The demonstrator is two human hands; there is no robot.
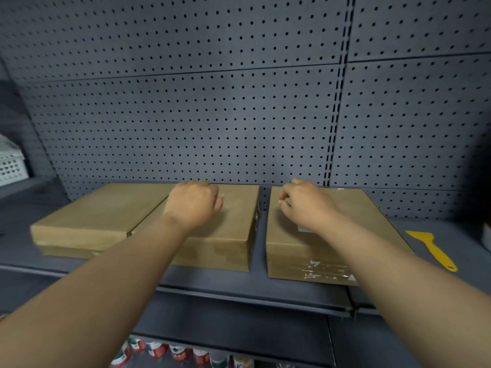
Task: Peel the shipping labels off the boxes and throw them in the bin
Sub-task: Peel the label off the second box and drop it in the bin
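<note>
Three flat brown cardboard boxes lie on a dark grey shelf (239, 285). The left box (87, 219) and the middle box (228, 235) touch; the right box (353, 216) stands apart. My left hand (192, 204) hovers over or rests on the middle box with fingers curled, nothing visible in it. My right hand (305, 203) is curled over the right box top. A sliver of white label (303, 229) shows under my right wrist. Shiny tape with white scraps (326, 269) covers the right box's front face. No bin is in view.
A yellow plastic scraper (431, 248) lies on the shelf right of the boxes. Grey pegboard (199, 115) backs the shelf. A white perforated basket (10, 166) sits at far left. Red and white packages (172, 353) fill the shelf below.
</note>
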